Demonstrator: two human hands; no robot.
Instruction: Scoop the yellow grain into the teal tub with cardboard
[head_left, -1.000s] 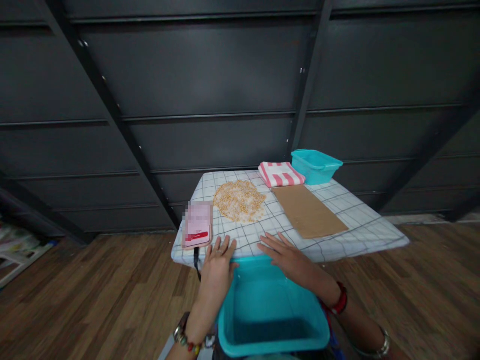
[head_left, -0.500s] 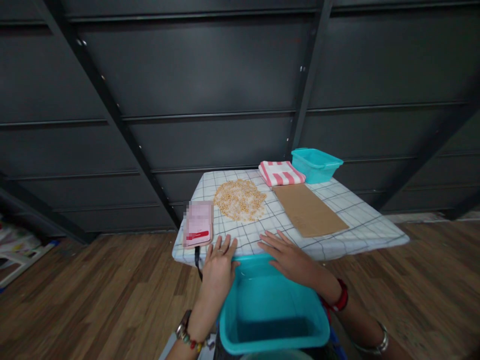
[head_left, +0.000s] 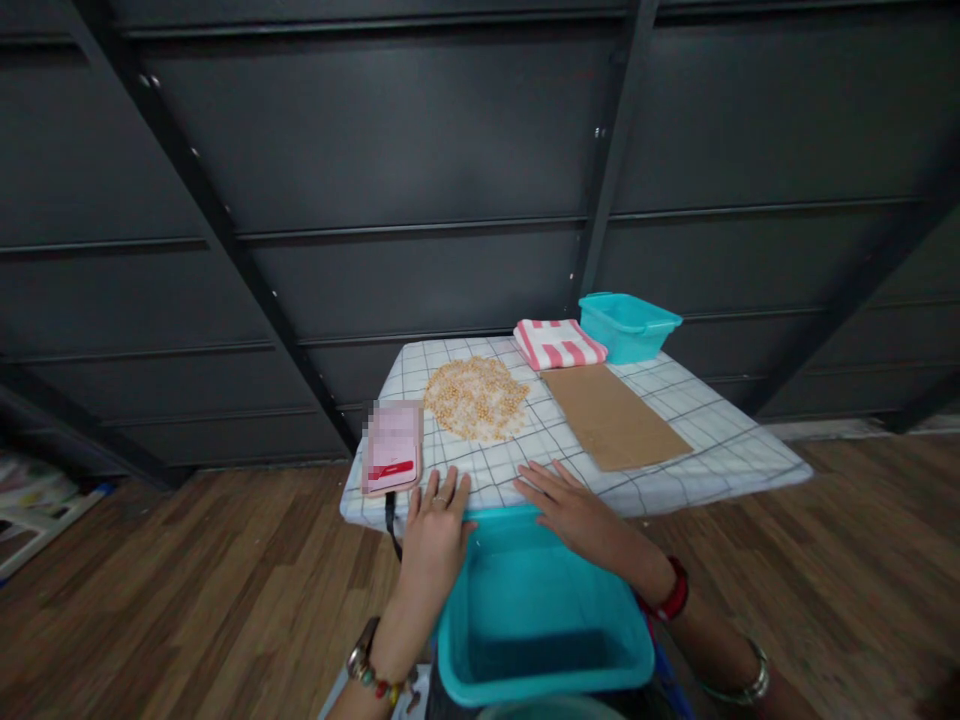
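Observation:
My left hand (head_left: 439, 525) lies flat at the near edge of the cloth-covered table (head_left: 487, 480), fingers spread, holding nothing. Opposite it, my right hand (head_left: 566, 510) rests on the same edge with its fingers stretched out. Below and between them sits a large turquoise basin (head_left: 551, 610) with nothing visible inside. Beyond my fingers is a spread pile of yellow kernels mixed with white grains (head_left: 476, 398). A phone (head_left: 394, 445) with a pink rim lies just past my left fingertips. To the right of the pile is a flat piece of brown cardboard (head_left: 615, 415).
At the back right stand a folded pink-and-white striped towel (head_left: 560, 343) and a smaller turquoise basket (head_left: 628, 328). A dark panelled wall (head_left: 420, 140) rises behind the table. Part of another pale green container (head_left: 551, 708) shows at the bottom, over a wooden floor (head_left: 247, 580).
The view has shifted very slightly. Both hands keep their places on the table edge, and nothing on the table has moved.

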